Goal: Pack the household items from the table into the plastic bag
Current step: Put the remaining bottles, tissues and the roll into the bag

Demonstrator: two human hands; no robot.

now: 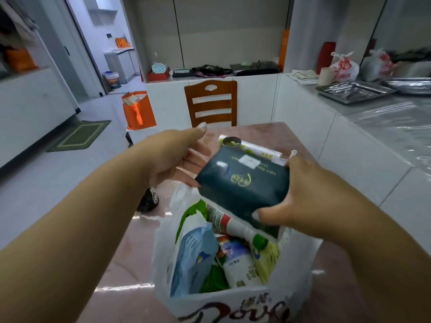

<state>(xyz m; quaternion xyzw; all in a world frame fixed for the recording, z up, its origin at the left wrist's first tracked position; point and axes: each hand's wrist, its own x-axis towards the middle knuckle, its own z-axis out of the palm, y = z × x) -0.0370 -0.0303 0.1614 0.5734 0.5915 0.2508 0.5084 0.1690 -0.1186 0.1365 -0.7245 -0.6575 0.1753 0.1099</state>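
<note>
A wooden chair [211, 102] stands at centre frame against white lower cabinets [256, 99], with tall pale cupboard doors [210, 29] above a cluttered shelf. At upper left a doorway [109, 43] opens onto a bright room. The pale tiled floor [58, 173] carries a green mat [79, 135] at left. At right runs a glossy counter [384, 120] bearing metal trays [354, 91].
</note>
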